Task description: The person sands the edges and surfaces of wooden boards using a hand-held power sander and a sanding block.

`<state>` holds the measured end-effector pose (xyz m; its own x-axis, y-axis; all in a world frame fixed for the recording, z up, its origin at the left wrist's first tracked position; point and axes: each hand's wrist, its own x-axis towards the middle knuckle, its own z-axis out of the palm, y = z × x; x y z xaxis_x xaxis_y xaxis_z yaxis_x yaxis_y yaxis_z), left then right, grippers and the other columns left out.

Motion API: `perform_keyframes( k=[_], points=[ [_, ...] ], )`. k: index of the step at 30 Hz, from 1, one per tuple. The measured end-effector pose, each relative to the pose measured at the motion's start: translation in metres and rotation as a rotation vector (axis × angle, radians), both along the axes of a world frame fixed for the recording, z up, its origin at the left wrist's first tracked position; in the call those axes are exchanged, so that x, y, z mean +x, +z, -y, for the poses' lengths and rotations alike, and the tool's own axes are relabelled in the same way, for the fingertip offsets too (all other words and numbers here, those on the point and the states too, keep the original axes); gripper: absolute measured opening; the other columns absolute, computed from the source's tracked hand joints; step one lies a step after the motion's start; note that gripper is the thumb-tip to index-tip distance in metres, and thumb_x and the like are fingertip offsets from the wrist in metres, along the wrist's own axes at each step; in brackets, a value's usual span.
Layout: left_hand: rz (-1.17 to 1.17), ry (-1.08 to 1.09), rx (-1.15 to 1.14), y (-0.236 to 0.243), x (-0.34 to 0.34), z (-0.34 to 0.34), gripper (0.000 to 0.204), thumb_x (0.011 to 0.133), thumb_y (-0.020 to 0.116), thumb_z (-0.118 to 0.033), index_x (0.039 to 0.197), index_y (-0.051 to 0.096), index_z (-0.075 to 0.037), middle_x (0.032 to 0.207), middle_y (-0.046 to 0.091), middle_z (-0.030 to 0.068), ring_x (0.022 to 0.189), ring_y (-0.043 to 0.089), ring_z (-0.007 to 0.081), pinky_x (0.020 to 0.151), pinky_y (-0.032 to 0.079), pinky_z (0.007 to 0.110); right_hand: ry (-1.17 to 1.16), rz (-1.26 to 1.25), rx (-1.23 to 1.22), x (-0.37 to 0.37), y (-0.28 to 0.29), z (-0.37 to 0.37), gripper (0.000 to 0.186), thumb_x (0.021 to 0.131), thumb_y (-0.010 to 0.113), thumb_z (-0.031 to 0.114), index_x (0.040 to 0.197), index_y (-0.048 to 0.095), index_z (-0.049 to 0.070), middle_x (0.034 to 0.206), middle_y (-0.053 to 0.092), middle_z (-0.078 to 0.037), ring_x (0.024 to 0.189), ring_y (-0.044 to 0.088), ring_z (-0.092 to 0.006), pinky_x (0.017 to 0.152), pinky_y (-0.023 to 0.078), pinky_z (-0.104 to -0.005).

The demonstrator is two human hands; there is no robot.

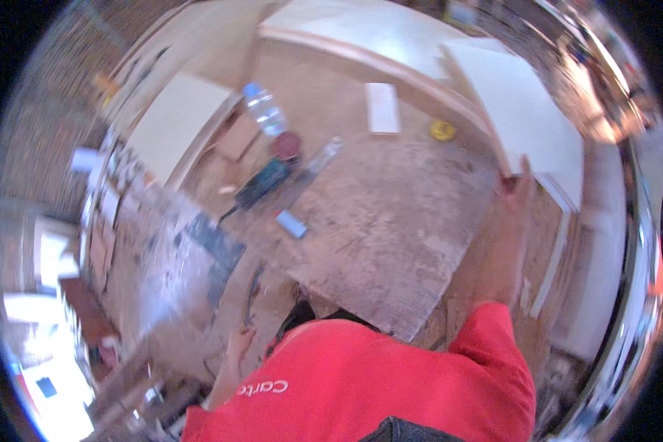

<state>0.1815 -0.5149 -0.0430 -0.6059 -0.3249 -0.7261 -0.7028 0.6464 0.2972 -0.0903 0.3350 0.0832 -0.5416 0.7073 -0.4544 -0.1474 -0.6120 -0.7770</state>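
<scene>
My right hand reaches forward at the right and grips the near edge of a white panel, its thumb on the inner side and a finger along the top face. My left hand hangs low beside my body, somewhat blurred, its fingers loosely apart with nothing seen in them. Between the hands is a worn wooden worktop. On it lie a dark green power tool with a round maroon disc, and a small blue-and-white box.
A blue-capped clear bottle, another clear bottle, a white rectangular piece and a yellow roll are on the worktop. White panels line its far side; another pale panel sits at left. A dusty surface adjoins it.
</scene>
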Motion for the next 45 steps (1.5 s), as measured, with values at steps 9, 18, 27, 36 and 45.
perform_keyframes(
  k=[9, 18, 27, 36, 45],
  points=[
    [-0.178, 0.32, -0.007, -0.024, -0.007, 0.034, 0.035, 0.094, 0.073, -0.037, 0.096, 0.08, -0.002, 0.073, 0.071, 0.0078, 0.069, 0.065, 0.0151, 0.065, 0.051, 0.036, 0.286, 0.432, 0.689, 0.032, -0.01, -0.051, 0.067, 0.097, 0.057, 0.073, 0.083, 0.068, 0.009, 0.059, 0.053, -0.001, 0.044, 0.05, -0.0129, 0.039, 0.039, -0.0273],
    [-0.66, 0.72, 0.294, 0.016, -0.219, 0.137, 0.03, 0.099, 0.074, -0.03, 0.1, 0.077, -0.001, 0.081, 0.071, 0.0024, 0.07, 0.063, 0.0099, 0.064, 0.05, 0.028, 0.625, 0.529, 0.668, 0.091, -0.061, 0.336, 0.023, 0.097, 0.075, 0.025, 0.099, 0.074, 0.002, 0.071, 0.061, -0.001, 0.057, 0.061, -0.0132, 0.048, 0.048, -0.0284],
    [-0.728, 0.569, 0.595, 0.068, -0.409, 0.241, 0.029, 0.098, 0.074, -0.028, 0.106, 0.074, 0.0, 0.087, 0.073, 0.0035, 0.075, 0.066, 0.0104, 0.067, 0.053, 0.026, 0.986, 0.406, 0.885, 0.027, -0.027, 0.617, 0.025, 0.095, 0.075, 0.022, 0.103, 0.076, -0.002, 0.088, 0.074, -0.006, 0.081, 0.068, -0.0137, 0.078, 0.055, -0.0331],
    [-0.992, 0.513, 0.325, 0.071, -0.45, 0.308, 0.027, 0.098, 0.075, -0.026, 0.109, 0.077, -0.001, 0.093, 0.074, 0.0033, 0.085, 0.067, 0.0112, 0.078, 0.052, 0.027, 1.078, 0.345, 1.04, -0.05, -0.016, 0.709, 0.035, 0.093, 0.075, 0.023, 0.117, 0.074, -0.002, 0.102, 0.079, -0.011, 0.091, 0.072, -0.0177, 0.086, 0.056, -0.0354],
    [-1.089, 0.255, -0.024, 0.108, -0.561, 0.378, 0.053, 0.091, 0.08, -0.032, 0.125, 0.071, 0.007, 0.115, 0.076, 0.0217, 0.107, 0.073, 0.0306, 0.096, 0.056, 0.04, 0.984, 0.231, 0.628, -0.16, -0.049, 0.81, 0.066, 0.093, 0.08, 0.022, 0.147, 0.053, -0.006, 0.114, 0.075, -0.014, 0.103, 0.07, -0.0159, 0.087, 0.056, -0.0315]
  ],
)
